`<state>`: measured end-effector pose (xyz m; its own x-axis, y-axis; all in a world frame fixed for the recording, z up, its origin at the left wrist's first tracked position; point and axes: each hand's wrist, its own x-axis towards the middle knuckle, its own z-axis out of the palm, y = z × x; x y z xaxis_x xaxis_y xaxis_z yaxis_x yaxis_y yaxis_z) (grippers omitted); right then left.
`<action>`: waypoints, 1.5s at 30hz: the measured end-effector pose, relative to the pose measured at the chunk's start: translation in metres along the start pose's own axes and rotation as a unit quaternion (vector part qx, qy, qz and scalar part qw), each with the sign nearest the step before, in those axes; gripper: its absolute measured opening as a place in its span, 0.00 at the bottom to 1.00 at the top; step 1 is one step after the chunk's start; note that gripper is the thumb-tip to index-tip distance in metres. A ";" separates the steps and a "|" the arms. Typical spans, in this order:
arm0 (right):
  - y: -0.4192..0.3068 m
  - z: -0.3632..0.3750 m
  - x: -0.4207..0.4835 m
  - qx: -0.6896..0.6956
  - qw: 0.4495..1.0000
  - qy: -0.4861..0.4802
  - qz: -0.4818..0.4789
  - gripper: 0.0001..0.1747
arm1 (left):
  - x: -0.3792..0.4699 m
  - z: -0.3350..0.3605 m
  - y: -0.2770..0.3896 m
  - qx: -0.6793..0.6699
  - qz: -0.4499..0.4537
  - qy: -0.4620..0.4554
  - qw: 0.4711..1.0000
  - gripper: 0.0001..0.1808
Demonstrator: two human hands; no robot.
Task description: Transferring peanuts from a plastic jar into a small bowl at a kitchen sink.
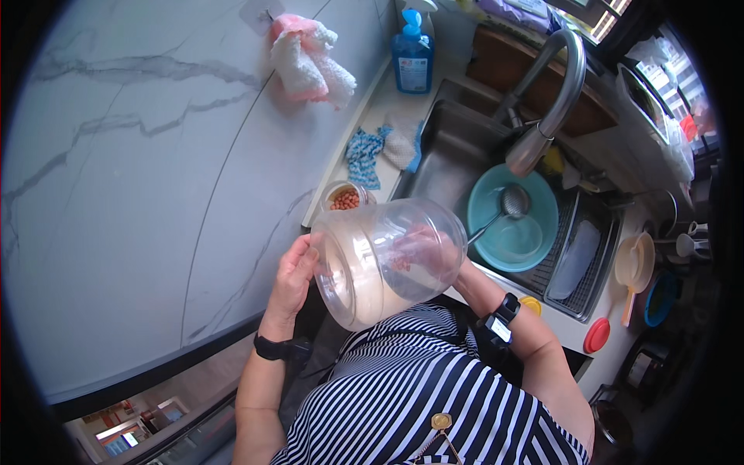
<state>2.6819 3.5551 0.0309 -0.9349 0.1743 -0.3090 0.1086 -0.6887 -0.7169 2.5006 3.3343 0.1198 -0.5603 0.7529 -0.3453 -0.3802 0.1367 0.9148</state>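
A large clear plastic jar (378,261) lies on its side in the air before my chest. My left hand (297,273) grips its left end, thumb and fingers at the rim. My right hand (427,247) shows through the clear wall at the jar's right part; whether it is inside or behind cannot be told. Just beyond the jar, an open container of reddish nuts or beans (345,199) stands on the counter. In the sink to the right, a turquoise basin (480,192) holds a metal skimmer (515,201) and a clear round item.
A metal faucet (558,110) arches over the sink (447,133). Cloths (365,157) and a blue soap bottle (413,64) stand along the counter's wall side. A drying rack, a red lid (597,335), a yellow lid (530,304) and a strainer (635,264) are at the right.
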 end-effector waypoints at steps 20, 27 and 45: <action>0.018 -0.012 -0.004 -0.432 0.884 0.039 -0.176 0.24 | -0.003 0.012 -0.005 0.046 0.112 0.039 0.992 0.46; 0.045 0.004 -0.039 -0.324 0.936 0.087 -0.107 0.19 | -0.024 0.024 0.025 0.090 0.209 0.049 0.972 0.53; 0.020 0.052 -0.064 -0.339 0.940 -0.002 -0.046 0.10 | -0.040 -0.069 0.008 -0.085 -0.032 -0.176 0.980 0.42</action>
<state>2.7266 3.4936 0.0684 -0.9520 0.2068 -0.2255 0.2166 -0.0648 -0.9741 2.4690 3.2603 0.1264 -0.2547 0.9257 -0.2797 -0.5401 0.1037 0.8352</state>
